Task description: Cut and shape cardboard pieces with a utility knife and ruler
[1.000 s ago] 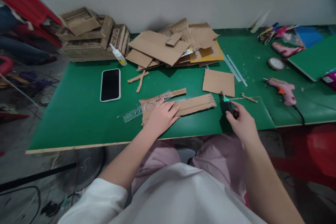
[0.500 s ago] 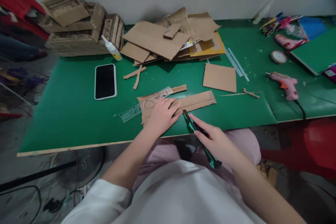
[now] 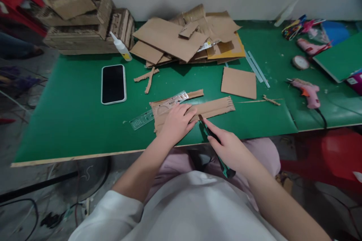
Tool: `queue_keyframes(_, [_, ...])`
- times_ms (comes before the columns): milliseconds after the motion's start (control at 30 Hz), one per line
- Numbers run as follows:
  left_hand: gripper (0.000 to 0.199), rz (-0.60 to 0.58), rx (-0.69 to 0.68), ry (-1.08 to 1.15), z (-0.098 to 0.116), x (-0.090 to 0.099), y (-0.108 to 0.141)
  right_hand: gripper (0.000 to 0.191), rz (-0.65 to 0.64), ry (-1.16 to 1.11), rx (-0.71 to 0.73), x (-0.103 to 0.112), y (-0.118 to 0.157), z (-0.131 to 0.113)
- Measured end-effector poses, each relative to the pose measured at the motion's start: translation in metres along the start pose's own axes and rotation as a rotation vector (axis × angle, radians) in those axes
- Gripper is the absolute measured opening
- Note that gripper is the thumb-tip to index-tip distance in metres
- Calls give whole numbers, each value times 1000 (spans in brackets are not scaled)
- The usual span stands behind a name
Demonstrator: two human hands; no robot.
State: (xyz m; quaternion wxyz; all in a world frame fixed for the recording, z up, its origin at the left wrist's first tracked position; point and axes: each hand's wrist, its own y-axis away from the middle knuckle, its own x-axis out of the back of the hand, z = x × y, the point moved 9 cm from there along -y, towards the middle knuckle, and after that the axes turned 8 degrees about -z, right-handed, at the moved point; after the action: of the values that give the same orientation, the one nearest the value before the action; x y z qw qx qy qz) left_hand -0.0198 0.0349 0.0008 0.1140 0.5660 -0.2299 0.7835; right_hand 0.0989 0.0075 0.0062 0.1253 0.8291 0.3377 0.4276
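My left hand [image 3: 178,122] lies spread on a brown cardboard strip [image 3: 213,108], pressing it to the green table [image 3: 85,131]. A clear ruler [image 3: 141,119] sticks out at the left, partly over the cardboard and partly on the table. In my right hand [image 3: 227,147] is a black and green utility knife [image 3: 223,166], my fingers wrapped round it. Its blade end meets the strip's near edge, just right of my left hand. A narrow cardboard piece [image 3: 196,93] lies behind the strip, and a square cardboard piece [image 3: 239,83] rests further right.
A phone [image 3: 113,84], a glue bottle [image 3: 121,48] and crossed cardboard strips [image 3: 149,77] lie to the left. Stacked cardboard boxes [image 3: 76,37] and loose sheets [image 3: 172,39] line the back. A pink glue gun [image 3: 308,92] and tape roll [image 3: 300,62] are at the right.
The camera view has shifted slightly. My right hand and the knife have moved a little against the strip, the blade still at its near edge. My left hand stays on the cardboard.
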Motion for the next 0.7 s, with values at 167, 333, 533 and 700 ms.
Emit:
queue_keyframes(167, [31,-5,9,12,0,0,0,57,-35,65,-71,-4,-6,-1])
queue_keyframes(333, [31,-25,14,27,0,-1,-1,58,-58,165,-109,-3,-8,-4])
queue_keyframes(533, [31,-6,17,35,0,0,0,59,-50,268,-101,0,-8,-9])
queue_keyframes(700, [30,-13,22,53,-1,-2,0,60,-50,369,-98,-2,-8,-12])
